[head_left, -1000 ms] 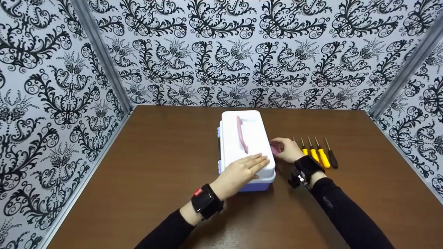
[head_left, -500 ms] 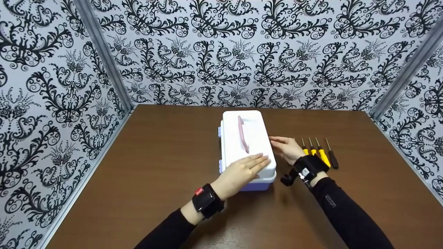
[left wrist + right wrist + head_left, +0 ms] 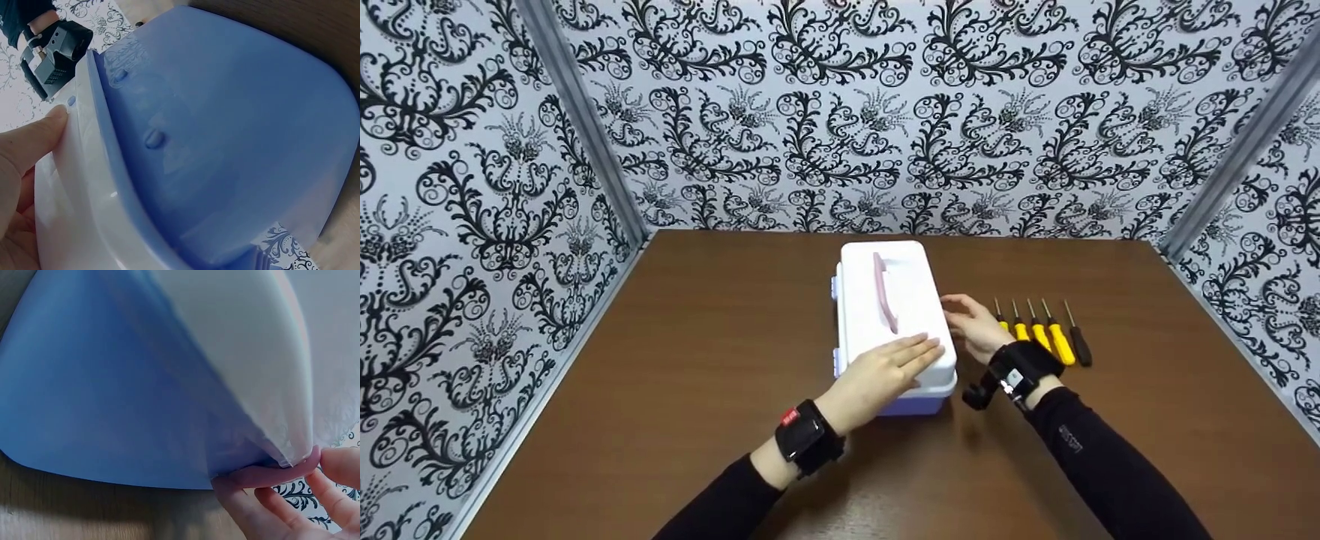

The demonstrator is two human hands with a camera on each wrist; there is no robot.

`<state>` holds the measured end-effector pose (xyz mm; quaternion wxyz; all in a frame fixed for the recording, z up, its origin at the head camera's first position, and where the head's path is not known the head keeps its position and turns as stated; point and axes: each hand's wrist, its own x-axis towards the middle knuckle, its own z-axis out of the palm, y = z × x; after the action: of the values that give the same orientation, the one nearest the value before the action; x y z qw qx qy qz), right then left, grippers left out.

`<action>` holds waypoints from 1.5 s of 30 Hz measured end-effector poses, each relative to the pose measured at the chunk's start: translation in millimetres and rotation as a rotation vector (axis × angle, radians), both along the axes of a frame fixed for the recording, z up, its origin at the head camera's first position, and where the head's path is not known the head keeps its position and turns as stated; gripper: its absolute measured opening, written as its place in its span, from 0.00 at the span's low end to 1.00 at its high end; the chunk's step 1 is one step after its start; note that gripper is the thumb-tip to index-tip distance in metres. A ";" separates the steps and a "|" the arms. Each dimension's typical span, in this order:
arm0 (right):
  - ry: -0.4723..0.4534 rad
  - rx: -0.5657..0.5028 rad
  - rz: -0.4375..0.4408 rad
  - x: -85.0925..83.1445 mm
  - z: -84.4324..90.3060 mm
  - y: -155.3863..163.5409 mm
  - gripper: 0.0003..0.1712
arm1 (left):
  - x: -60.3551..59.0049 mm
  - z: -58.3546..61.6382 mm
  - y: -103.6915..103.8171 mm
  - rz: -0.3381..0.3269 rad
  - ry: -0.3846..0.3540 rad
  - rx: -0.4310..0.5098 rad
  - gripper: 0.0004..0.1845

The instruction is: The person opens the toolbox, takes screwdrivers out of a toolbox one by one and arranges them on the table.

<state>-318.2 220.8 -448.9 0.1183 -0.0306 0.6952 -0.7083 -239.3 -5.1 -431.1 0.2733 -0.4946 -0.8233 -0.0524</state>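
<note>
A white-lidded box [image 3: 915, 277] with a pink handle [image 3: 884, 291] and a blue base [image 3: 225, 140] stands mid-table. My left hand [image 3: 885, 371] lies flat on the lid's near right corner, a fingertip [image 3: 34, 143] on the lid's rim. My right hand [image 3: 975, 326] is against the box's right side. In the right wrist view its thumb [image 3: 242, 506] sits under the pink latch [image 3: 275, 475] and its fingertips [image 3: 337, 464] at the latch's end, just under the lid's [image 3: 253, 343] edge.
Several yellow-handled screwdrivers [image 3: 1039, 334] and a black-handled one [image 3: 1078, 343] lie in a row just right of my right hand. The brown table [image 3: 720, 337] is walled on three sides by patterned panels [image 3: 472, 187].
A second ago the pink latch stuck out from the box's side by my right fingers. The right hand then covered it and now sits closer against the box. My left hand stayed put.
</note>
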 end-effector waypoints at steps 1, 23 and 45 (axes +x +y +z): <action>-0.008 0.016 -0.008 -0.3 0.0 0.0 0.19 | -0.1 -0.5 -0.1 -0.001 -0.001 0.001 0.29; -0.037 0.108 -0.139 -3.1 19.6 1.8 0.31 | -1.3 1.9 -1.2 0.011 0.015 0.011 0.28; -0.006 0.057 -0.112 5.4 -3.0 -2.4 0.24 | 1.2 0.2 0.2 0.009 0.009 -0.005 0.28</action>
<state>-312.7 218.4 -451.8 0.0813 0.0137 0.7155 -0.6937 -238.1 -4.9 -430.9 0.2758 -0.4917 -0.8246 -0.0468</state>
